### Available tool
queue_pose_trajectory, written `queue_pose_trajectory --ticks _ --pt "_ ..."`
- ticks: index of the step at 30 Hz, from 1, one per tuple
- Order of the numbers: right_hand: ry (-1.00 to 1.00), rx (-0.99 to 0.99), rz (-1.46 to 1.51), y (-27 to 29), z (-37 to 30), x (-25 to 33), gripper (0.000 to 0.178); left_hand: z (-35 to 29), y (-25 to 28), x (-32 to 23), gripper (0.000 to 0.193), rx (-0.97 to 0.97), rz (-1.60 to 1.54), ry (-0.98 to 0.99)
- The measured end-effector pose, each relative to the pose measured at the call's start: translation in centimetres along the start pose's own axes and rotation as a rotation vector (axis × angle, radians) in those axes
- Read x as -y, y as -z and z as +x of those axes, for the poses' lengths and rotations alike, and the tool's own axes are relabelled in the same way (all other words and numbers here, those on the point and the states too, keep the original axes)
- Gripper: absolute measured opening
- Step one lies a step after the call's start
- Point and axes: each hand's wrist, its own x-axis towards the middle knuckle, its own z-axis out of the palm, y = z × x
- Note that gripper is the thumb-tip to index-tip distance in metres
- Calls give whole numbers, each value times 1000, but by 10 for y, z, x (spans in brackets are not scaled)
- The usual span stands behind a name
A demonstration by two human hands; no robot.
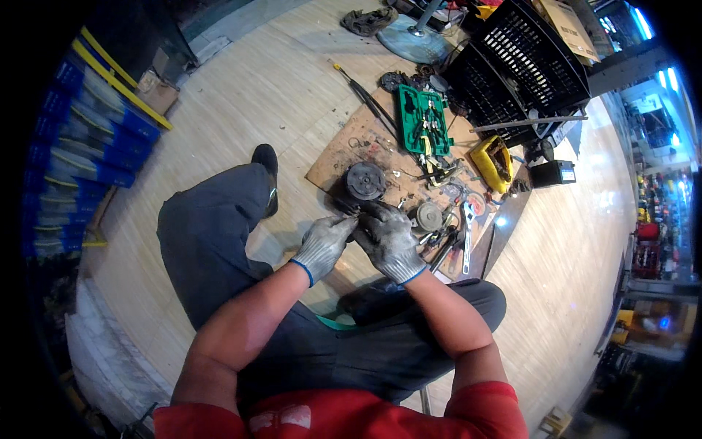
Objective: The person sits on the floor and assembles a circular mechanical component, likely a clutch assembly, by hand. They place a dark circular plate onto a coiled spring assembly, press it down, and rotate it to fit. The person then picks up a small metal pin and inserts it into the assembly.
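Observation:
I sit low over a wooden floor, both hands in dirty grey work gloves. My left hand (324, 245) and my right hand (389, 235) meet just in front of a round dark metal machine part with a pulley face (363, 181), which lies on a brown board (333, 157). The fingers of both hands pinch something small between them; it is too small and hidden to tell what. A second round metal part (427, 216) lies just right of my right hand.
Wrenches and loose tools (466, 233) lie right of my hands. A green tool case (422, 121), a yellow box (493, 162), a black plastic crate (523, 62) and a fan base (413, 40) stand farther off. Blue boxes (80, 139) line the left.

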Motion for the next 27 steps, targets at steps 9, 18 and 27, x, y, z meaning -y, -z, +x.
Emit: queue_pose_trajectory --ticks 9,18,27 --pt "-62 98 58 -3 -2 -22 28 -9 1 -32 44 -119 388 -44" --pt "-261 0 -258 -29 36 -102 19 -40 36 -228 44 -402 928 -1234" --pt "-282 207 -580 -81 62 -114 32 27 60 -231 32 -685 1423 -1321"
